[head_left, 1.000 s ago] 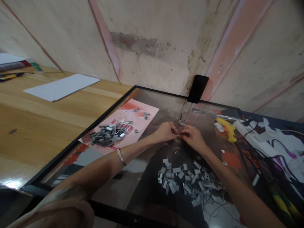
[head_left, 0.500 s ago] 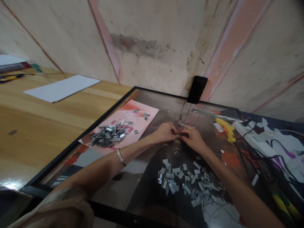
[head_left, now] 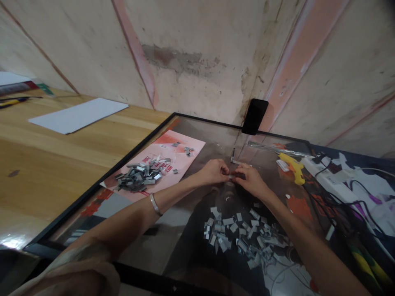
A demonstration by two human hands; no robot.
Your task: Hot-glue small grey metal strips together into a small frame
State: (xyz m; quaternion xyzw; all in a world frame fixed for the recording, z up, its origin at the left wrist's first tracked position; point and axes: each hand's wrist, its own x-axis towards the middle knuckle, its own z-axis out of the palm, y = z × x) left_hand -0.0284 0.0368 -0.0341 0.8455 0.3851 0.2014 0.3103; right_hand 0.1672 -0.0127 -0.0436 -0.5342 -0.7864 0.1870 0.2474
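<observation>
My left hand (head_left: 216, 171) and my right hand (head_left: 248, 177) meet over the dark glass tabletop (head_left: 185, 213), fingertips pinched almost together. Between them is a small, shiny metal piece (head_left: 231, 176), held from both sides; its exact shape is too small to make out. Nearer to me lies a loose scatter of small silvery metal pieces (head_left: 228, 222), between my forearms. To the left, a heap of similar metal pieces (head_left: 138, 176) rests on a pink printed sheet (head_left: 188, 152). Just beyond my fingers sits a thin L-shaped piece (head_left: 233, 158).
A phone (head_left: 255, 116) leans against the wall at the back edge. On the right are a yellow glue gun (head_left: 294, 168), a white power strip (head_left: 324, 176) and tangled cables. White paper (head_left: 80, 115) lies on the wooden table (head_left: 55, 164) at left.
The view has shifted very slightly. Both hands stay pinched at the same spot, and the piles look the same.
</observation>
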